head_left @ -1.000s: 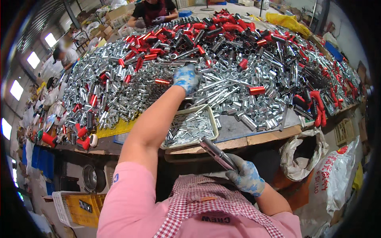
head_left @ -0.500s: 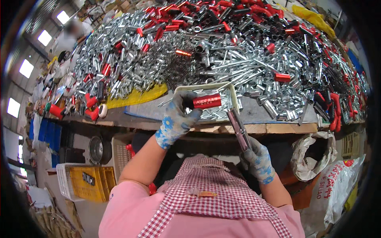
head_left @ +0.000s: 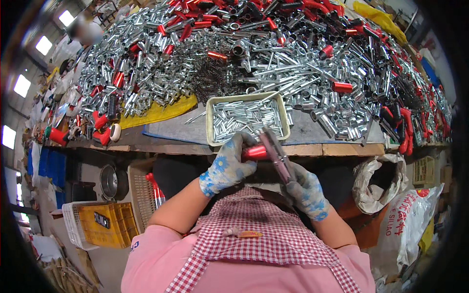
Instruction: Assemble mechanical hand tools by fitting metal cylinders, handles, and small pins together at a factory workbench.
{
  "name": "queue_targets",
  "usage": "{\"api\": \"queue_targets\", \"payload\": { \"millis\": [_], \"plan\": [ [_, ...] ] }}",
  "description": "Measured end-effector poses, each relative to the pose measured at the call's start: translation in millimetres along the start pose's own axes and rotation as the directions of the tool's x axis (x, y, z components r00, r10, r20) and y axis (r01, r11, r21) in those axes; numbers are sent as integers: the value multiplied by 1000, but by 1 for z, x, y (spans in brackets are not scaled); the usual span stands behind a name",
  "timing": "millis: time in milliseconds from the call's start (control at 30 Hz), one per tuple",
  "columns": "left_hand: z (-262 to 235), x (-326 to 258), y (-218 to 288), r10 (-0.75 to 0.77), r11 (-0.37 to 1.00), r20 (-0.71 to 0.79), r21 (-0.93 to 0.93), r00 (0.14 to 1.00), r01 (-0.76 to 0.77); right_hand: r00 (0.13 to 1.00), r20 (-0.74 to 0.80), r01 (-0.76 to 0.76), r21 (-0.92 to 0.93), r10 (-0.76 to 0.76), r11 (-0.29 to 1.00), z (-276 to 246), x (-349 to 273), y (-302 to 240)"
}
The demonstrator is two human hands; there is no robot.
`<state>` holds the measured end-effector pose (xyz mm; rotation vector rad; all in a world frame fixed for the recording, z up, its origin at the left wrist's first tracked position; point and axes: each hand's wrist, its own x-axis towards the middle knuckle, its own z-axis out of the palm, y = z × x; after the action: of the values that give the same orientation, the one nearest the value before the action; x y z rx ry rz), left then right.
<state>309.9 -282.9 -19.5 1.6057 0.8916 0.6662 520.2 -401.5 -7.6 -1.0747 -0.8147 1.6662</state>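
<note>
My left hand [head_left: 228, 166], in a grey glove with blue flowers, is closed round a short red metal tube [head_left: 255, 152]. In my gloved right hand [head_left: 304, 193] is a long, narrow, pinkish-grey metal piece [head_left: 276, 157], gripped by its lower end and tilted up to the left. Its upper part crosses in front of the red tube's right end; whether they touch I cannot tell. Just beyond both hands, a cream tray [head_left: 209, 119] filled with thin silver pins [head_left: 244, 117] sits at the bench's front edge.
A large heap of silver metal parts [head_left: 293, 73] and red tubes covers the bench behind the tray. A yellow cloth [head_left: 159, 112] lies left, red-handled tools [head_left: 405, 129] right. Below stand a yellow crate [head_left: 110, 224] and an open white sack [head_left: 378, 183]. Another person is at far left.
My left hand has drawn the red tube back from over the tray, toward my body. My right hand has brought the metal piece left and up against or before the tube.
</note>
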Motion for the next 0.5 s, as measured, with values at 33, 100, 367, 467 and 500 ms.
{"api": "queue_targets", "payload": {
  "millis": [33,100,367,467,500],
  "plan": [
    [1,0,4,-16,999,20,-35,1000,16,999,40,11,-74,-8,997,2,2,-1],
    [-4,1,2,-122,970,140,-193,983,148,991,128,-18,-78,28,997,3,5,-1],
    [-20,-13,-13,-198,859,-103,-498,975,122,975,209,-1,-335,76,942,26,12,-3],
    [-33,-15,-18,-32,403,-191,-901,981,-162,980,190,-8,-214,49,977,25,15,5],
    [-28,-16,-9,-33,401,-193,-901,981,-164,980,191,-10,-216,52,976,26,18,9]
  ]
}}
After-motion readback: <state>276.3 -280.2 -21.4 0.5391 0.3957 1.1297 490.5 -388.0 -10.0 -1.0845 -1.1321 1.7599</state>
